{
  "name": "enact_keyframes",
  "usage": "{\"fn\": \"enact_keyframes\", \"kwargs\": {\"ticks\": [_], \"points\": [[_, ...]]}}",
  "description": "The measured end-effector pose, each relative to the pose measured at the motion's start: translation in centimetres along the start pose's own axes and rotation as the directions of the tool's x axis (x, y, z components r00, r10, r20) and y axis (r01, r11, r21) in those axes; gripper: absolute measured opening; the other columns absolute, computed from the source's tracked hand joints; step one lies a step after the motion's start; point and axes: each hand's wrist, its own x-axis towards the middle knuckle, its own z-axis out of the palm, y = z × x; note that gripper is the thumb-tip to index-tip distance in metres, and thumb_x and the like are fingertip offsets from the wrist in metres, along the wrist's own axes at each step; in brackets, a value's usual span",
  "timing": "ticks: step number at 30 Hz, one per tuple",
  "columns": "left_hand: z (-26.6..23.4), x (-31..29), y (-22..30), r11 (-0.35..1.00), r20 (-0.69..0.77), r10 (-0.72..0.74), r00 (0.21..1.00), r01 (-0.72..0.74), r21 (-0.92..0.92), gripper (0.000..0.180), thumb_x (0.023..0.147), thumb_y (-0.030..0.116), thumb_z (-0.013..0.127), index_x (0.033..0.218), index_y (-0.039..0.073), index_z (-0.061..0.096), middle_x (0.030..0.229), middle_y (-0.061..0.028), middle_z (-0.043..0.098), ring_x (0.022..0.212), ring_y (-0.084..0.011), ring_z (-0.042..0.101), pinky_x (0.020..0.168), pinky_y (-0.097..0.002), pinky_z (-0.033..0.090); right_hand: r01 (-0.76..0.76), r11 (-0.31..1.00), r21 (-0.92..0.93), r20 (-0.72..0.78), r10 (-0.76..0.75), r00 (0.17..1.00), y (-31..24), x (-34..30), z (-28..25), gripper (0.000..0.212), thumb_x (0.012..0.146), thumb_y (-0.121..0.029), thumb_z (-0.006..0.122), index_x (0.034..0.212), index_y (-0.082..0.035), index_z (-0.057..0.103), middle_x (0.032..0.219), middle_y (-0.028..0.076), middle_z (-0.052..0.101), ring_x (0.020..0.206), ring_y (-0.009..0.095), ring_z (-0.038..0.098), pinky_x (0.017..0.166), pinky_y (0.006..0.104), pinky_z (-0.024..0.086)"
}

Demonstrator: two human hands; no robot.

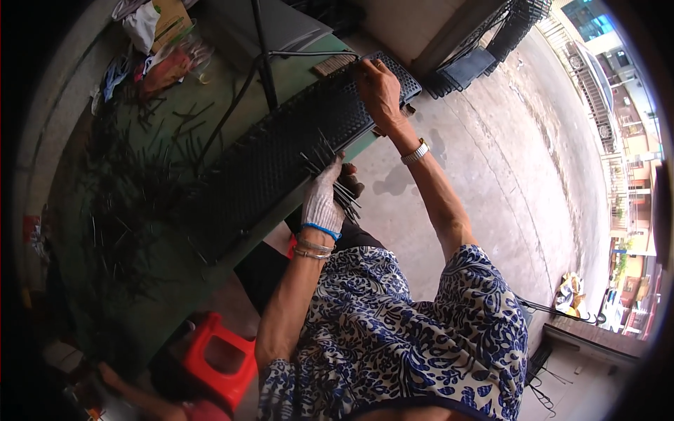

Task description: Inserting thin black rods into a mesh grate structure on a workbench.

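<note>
A long black perforated panel point(281, 137) lies slantwise along the edge of a green table point(158, 309). At its far right end is my right hand point(381, 92), bare, with the fingers curled closed at the mesh surface. Whatever those fingers pinch is too small or hidden to make out. My left hand point(324, 200), in a white knit glove with a blue cuff, rests at the panel's near edge. It grips a bunch of thin black strips point(347, 198), whose ends stick out on both sides of the glove.
Many loose black strips point(126, 203) litter the table's left side. Black metal rods point(266, 74) rise behind the panel. Plastic bags point(172, 67) lie at the far left. A red stool point(225, 354) and another person's arm point(133, 393) are at lower left. Black racks point(477, 59) stand far right.
</note>
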Motion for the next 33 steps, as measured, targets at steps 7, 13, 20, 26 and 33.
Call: {"fn": "enact_keyframes", "kwargs": {"ticks": [7, 13, 20, 26, 33], "points": [[-0.8, 0.6, 0.3, 0.996, 0.027, 0.034, 0.999, -0.036, 0.082, 0.031, 0.087, 0.032, 0.066, 0.077, 0.003, 0.064, 0.067, -0.0037, 0.059, 0.049, -0.012, 0.051, 0.046, -0.0272, 0.043, -0.005, 0.998, -0.067, 0.089, 0.011, 0.996, 0.3, -0.2, 0.2, 0.021, 0.085, -0.021, 0.062, 0.104, -0.017, 0.068, 0.09, 0.012, 0.055, 0.079, 0.031, 0.059, 0.068, 0.0399, 0.047], [0.3, -0.4, 1.0, 1.0, 0.04, 0.023, 0.999, -0.023, 0.005, 0.024, 0.089, 0.025, 0.065, 0.085, 0.001, 0.065, 0.073, -0.0065, 0.064, 0.054, -0.0113, 0.053, 0.046, -0.0251, 0.045, -0.135, 0.961, -0.24, 0.095, 0.162, 0.982, -1.4, -1.7, -0.9, 0.027, 0.088, -0.028, 0.061, 0.11, -0.014, 0.067, 0.091, 0.015, 0.058, 0.081, 0.03, 0.059, 0.07, 0.039, 0.047], [0.2, -1.3, 1.1, 0.99, 0.027, 0.119, 0.993, -0.12, 0.076, 0.02, 0.088, 0.02, 0.064, 0.096, 0.001, 0.066, 0.076, -0.0075, 0.066, 0.057, -0.0118, 0.058, 0.047, -0.0248, 0.046, -0.56, 0.78, 0.28, 0.79, 0.145, 0.596, -7.4, -3.5, -6.3, 0.035, 0.087, -0.033, 0.066, 0.103, -0.002, 0.066, 0.091, 0.008, 0.066, 0.082, 0.013, 0.06, 0.071, 0.0274, 0.049], [-0.2, -1.3, 0.9, 0.986, 0.005, 0.11, 0.994, -0.11, 0.124, 0.019, 0.087, 0.02, 0.064, 0.096, 0.002, 0.065, 0.076, -0.0073, 0.066, 0.06, -0.0127, 0.061, 0.048, -0.0251, 0.047, -0.579, 0.742, 0.338, 0.819, 0.071, 0.569, -6.5, -4.4, -6.2, 0.021, 0.089, -0.019, 0.062, 0.097, 0.0, 0.067, 0.084, 0.005, 0.065, 0.08, 0.012, 0.061, 0.069, 0.0264, 0.049], [-0.8, -1.0, 1.1, 0.993, 0.042, 0.079, 0.996, -0.082, 0.082, 0.018, 0.087, 0.019, 0.064, 0.098, 0.004, 0.066, 0.081, -0.0082, 0.069, 0.064, -0.0151, 0.065, 0.049, -0.0262, 0.048, -0.588, 0.705, 0.397, 0.776, 0.084, 0.625, -6.3, -4.8, -5.9, 0.024, 0.091, -0.018, 0.058, 0.098, 0.004, 0.064, 0.081, 0.008, 0.067, 0.069, 0.013, 0.064, 0.062, 0.0249, 0.051]]}}
